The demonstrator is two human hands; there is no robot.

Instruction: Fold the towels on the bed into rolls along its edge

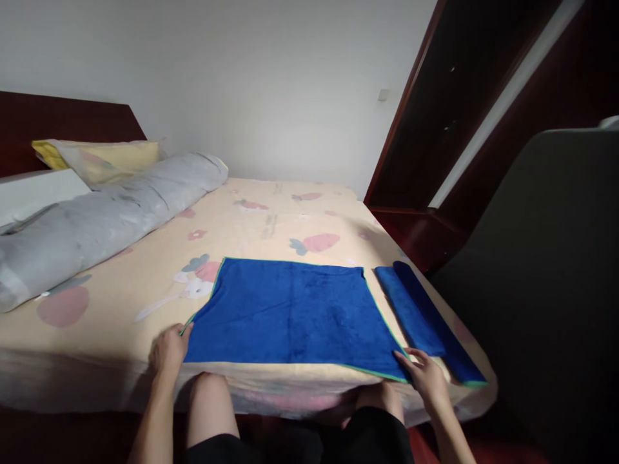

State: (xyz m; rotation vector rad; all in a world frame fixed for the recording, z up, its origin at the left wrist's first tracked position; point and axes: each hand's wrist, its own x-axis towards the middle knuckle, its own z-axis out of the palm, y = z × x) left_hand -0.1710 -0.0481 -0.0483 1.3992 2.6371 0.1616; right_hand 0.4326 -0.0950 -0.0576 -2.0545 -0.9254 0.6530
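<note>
- Left hand [171, 348] pinched the blue cloth's [290, 312] near left corner;
- right hand [428, 379] pinched its near right corner, beside rolled blue cloths [420, 316]

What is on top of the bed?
On the bed: a spread blue cloth, rolled blue cloth, grey bundle and yellow pillow. The sheet beneath them is hidden.

Blue cloth [290, 312], green edging [383, 314], strawberry-patterned sheet [271, 222]
</note>
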